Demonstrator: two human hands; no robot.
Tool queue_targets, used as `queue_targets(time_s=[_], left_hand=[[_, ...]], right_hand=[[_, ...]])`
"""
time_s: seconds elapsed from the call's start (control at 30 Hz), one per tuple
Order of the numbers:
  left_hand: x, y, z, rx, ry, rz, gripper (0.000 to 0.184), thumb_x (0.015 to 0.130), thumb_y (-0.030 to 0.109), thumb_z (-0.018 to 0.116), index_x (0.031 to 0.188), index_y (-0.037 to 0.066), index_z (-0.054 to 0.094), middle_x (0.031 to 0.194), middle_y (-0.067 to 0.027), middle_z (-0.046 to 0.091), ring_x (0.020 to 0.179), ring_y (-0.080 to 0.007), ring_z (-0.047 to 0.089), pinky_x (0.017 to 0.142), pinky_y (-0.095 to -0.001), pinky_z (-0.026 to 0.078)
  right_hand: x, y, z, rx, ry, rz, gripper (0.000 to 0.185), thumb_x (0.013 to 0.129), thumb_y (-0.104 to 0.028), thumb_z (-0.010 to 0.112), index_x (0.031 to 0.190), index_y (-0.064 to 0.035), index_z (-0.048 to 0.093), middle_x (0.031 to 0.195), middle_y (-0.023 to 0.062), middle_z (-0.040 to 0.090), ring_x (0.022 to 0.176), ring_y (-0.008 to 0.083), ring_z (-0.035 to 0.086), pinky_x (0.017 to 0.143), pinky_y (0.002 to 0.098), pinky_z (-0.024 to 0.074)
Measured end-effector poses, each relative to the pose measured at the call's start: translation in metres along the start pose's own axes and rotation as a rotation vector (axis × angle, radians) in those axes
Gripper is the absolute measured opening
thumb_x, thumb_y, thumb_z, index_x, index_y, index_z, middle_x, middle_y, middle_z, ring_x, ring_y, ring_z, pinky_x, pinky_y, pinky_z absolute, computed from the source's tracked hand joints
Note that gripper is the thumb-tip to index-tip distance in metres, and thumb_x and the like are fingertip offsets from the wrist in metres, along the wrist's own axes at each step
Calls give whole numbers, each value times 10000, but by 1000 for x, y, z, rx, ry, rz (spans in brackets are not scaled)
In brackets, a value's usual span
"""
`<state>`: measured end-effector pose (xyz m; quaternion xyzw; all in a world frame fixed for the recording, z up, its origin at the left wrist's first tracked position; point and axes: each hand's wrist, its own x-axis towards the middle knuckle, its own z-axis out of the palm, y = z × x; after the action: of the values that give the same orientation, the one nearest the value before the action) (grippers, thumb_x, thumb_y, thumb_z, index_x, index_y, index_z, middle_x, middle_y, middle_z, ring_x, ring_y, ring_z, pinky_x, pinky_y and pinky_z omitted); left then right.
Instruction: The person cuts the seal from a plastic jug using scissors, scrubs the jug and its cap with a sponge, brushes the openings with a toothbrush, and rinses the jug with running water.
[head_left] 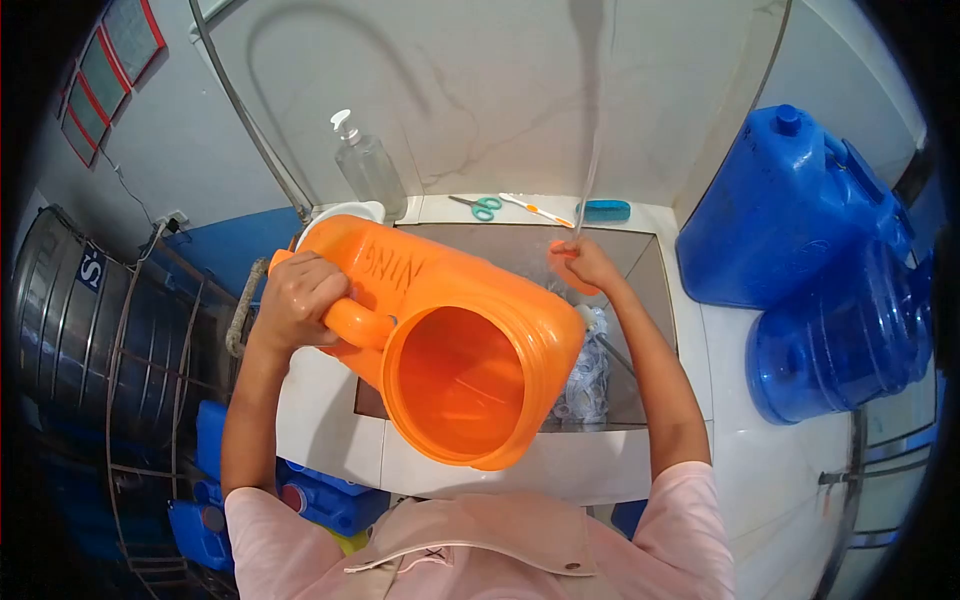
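Observation:
My left hand is wrapped round the handle of a big orange plastic jug. The jug is tilted, its wide round mouth facing me, with no lid on it. Over the sink, my right hand grips a thin, round orange piece that looks like a lid. A narrow stream of water seems to come down beside that hand. Below, partly hidden by the jug, a heap of clear and whitish plastic things lies in the sink.
Along the back ledge are a clear pump bottle, scissors, a toothbrush and a teal brush. Blue water containers stand at right. Metal tank and blue jugs are at left.

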<state>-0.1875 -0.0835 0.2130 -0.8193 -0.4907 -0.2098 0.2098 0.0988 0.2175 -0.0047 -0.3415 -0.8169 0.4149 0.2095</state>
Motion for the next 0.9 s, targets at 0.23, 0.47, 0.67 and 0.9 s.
queue_targets(time_s=[0.23, 0.47, 0.67, 0.9], left_hand=[[8, -13, -1, 13, 62, -18, 235, 465, 71, 646, 636, 78, 485, 577, -55, 500, 537, -255, 526, 515, -322, 423], [37, -6, -3, -9, 46, 148, 245, 508, 85, 665, 620, 80, 447, 552, -46, 437, 492, -243, 484, 480, -321, 387], [42, 0, 13, 145, 6, 303, 259, 502, 178, 645, 627, 88, 438, 555, -33, 448, 517, -206, 504, 519, -297, 420], [48, -14, 21, 186, -23, 356, 234, 522, 140, 638, 635, 59, 451, 579, -52, 455, 528, -214, 507, 537, -312, 447]], right_hand=[[-18, 0, -1, -285, 312, -5, 270, 780, -148, 601, 1011, -18, 654, 902, 187, 659, 853, 273, 643, 748, 347, 486], [1, -11, 1, 420, 110, 270, 263, 887, -211, 556, 975, 14, 660, 794, 37, 646, 695, 76, 565, 609, 256, 457], [19, 20, 8, 129, 265, 209, 384, 772, -198, 650, 1086, 21, 616, 956, 163, 666, 860, 239, 645, 764, 334, 484], [17, 9, 14, 82, 144, 117, 439, 687, -117, 653, 1103, 16, 606, 1019, 213, 639, 962, 285, 622, 862, 355, 464]])
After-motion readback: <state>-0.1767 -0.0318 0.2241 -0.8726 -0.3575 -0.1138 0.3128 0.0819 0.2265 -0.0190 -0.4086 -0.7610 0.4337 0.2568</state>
